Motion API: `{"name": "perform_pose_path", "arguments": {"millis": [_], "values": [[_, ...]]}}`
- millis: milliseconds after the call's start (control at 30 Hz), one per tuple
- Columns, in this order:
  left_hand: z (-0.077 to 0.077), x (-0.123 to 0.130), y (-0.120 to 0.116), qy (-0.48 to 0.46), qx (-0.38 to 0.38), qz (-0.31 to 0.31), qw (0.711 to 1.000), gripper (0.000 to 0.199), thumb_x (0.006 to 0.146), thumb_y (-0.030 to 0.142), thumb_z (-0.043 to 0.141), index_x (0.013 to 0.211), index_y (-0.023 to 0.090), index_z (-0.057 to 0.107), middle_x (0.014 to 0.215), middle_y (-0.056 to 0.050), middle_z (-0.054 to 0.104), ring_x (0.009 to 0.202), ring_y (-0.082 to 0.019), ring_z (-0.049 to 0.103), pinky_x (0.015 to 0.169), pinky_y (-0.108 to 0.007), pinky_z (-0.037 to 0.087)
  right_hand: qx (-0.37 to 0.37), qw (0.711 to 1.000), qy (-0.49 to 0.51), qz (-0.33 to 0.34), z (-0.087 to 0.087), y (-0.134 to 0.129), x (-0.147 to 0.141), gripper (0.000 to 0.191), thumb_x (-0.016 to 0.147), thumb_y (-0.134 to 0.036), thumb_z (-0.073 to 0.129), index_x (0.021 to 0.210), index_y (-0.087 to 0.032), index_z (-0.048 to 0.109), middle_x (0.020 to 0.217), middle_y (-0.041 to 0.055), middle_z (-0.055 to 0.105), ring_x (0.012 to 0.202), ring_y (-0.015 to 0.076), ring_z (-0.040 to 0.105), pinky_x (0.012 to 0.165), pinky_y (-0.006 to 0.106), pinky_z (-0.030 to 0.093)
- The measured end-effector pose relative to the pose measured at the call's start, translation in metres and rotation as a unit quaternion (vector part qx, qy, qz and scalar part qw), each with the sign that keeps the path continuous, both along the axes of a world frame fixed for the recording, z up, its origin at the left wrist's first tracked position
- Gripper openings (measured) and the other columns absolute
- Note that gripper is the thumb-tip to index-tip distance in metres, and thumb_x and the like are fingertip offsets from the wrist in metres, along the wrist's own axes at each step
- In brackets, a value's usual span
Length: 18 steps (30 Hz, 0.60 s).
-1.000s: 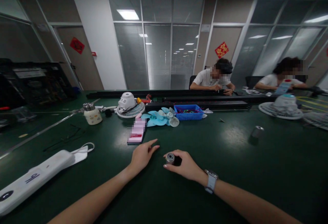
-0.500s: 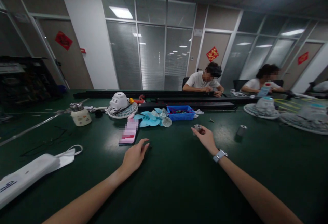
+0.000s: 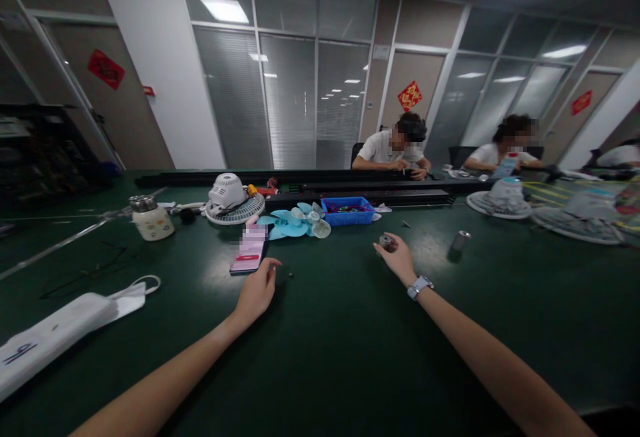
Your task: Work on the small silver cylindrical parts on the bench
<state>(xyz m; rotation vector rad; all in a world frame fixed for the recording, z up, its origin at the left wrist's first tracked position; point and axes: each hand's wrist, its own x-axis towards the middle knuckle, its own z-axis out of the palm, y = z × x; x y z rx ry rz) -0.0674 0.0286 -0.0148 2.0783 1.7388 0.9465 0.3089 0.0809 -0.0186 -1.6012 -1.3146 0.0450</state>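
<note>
Glass panels (image 3: pixel 290 104), apparently with blinds (image 3: pixel 225 90), stand between brown doors (image 3: pixel 131 120)

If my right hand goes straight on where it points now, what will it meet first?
Apart from the metal cylinder in the right hand, probably the blue bin; depth is unclear.

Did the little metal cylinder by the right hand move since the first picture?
Yes. Judged against the blue bin, the cylinder by the right hand moved rightward and forward, from left of the bin to nearer its right end.
</note>
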Motion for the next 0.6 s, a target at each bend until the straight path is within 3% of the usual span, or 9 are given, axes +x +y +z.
{"name": "perform_pose_path", "arguments": {"millis": [67, 100, 167, 233, 300, 367, 467, 600], "values": [[0.002, 0.001, -0.001, -0.012, 0.003, 0.004, 1.0, 0.029, 0.092, 0.029, 0.035, 0.109, 0.02, 0.056, 0.073, -0.001, 0.061, 0.065, -0.019, 0.061, 0.061, -0.026, 0.039, 0.059, 0.996, -0.057, -0.028, 0.013, -0.015, -0.023, 0.07, 0.07, -0.051, 0.07, 0.128, -0.015, 0.054, 0.124, 0.0165, 0.057, 0.11, 0.0296, 0.055, 0.096, 0.048, 0.04], [0.003, 0.001, -0.001, -0.019, 0.004, 0.006, 1.0, 0.028, 0.091, 0.028, 0.035, 0.107, 0.02, 0.057, 0.074, -0.001, 0.061, 0.066, -0.019, 0.06, 0.061, -0.026, 0.039, 0.081, 0.993, -0.088, -0.006, 0.019, -0.022, -0.038, 0.068, 0.073, -0.049, 0.069, 0.13, -0.017, 0.052, 0.125, 0.0154, 0.056, 0.112, 0.0287, 0.053, 0.098, 0.047, 0.038], [0.004, 0.002, 0.0, -0.028, 0.003, 0.009, 1.0, 0.027, 0.09, 0.027, 0.034, 0.103, 0.02, 0.057, 0.072, -0.001, 0.06, 0.064, -0.019, 0.059, 0.061, -0.026, 0.039, 0.076, 0.98, -0.137, 0.121, 0.027, -0.032, -0.077, 0.053, 0.081, -0.047, 0.064, 0.127, -0.022, 0.057, 0.115, 0.0095, 0.061, 0.105, 0.0236, 0.056, 0.095, 0.041, 0.039], [0.004, 0.002, 0.0, -0.033, 0.003, 0.013, 0.999, 0.025, 0.089, 0.027, 0.034, 0.101, 0.02, 0.056, 0.069, 0.0, 0.059, 0.063, -0.018, 0.058, 0.061, -0.027, 0.039, -0.02, 0.942, -0.16, 0.296, 0.026, -0.036, -0.118, 0.048, 0.082, -0.052, 0.064, 0.122, -0.026, 0.063, 0.098, 0.004, 0.066, 0.084, 0.0173, 0.06, 0.079, 0.031, 0.044], [0.003, 0.001, 0.0, -0.035, 0.007, 0.015, 0.999, 0.024, 0.088, 0.027, 0.035, 0.099, 0.02, 0.055, 0.069, 0.0, 0.059, 0.063, -0.019, 0.058, 0.061, -0.027, 0.039, -0.104, 0.91, -0.159, 0.368, 0.02, -0.031, -0.154, 0.052, 0.077, -0.057, 0.068, 0.12, -0.027, 0.066, 0.085, 0.0017, 0.066, 0.073, 0.0148, 0.058, 0.067, 0.027, 0.041], [0.003, 0.0, -0.001, -0.032, 0.008, 0.011, 0.999, 0.024, 0.088, 0.027, 0.035, 0.097, 0.02, 0.055, 0.071, 0.0, 0.06, 0.064, -0.019, 0.058, 0.062, -0.027, 0.039, -0.138, 0.902, -0.164, 0.376, 0.012, -0.023, -0.179, 0.05, 0.074, -0.06, 0.07, 0.113, -0.029, 0.071, 0.08, 0.0007, 0.066, 0.07, 0.0141, 0.057, 0.062, 0.025, 0.038], [0.002, -0.001, -0.003, -0.017, 0.0, 0.003, 1.0, 0.024, 0.088, 0.029, 0.034, 0.098, 0.021, 0.055, 0.071, 0.0, 0.06, 0.063, -0.019, 0.058, 0.061, -0.027, 0.038, -0.146, 0.906, -0.167, 0.362, 0.006, -0.014, -0.196, 0.035, 0.077, -0.058, 0.068, 0.098, -0.032, 0.076, 0.078, -0.0002, 0.066, 0.069, 0.0134, 0.057, 0.06, 0.025, 0.036], [0.002, -0.001, -0.003, -0.008, -0.011, -0.003, 1.0, 0.024, 0.089, 0.03, 0.034, 0.099, 0.021, 0.054, 0.072, -0.001, 0.061, 0.065, -0.02, 0.06, 0.062, -0.028, 0.039, -0.102, 0.919, -0.154, 0.348, 0.011, -0.013, -0.176, 0.025, 0.079, -0.052, 0.07, 0.089, -0.031, 0.078, 0.082, 0.0006, 0.066, 0.072, 0.0135, 0.058, 0.061, 0.025, 0.037]]}}
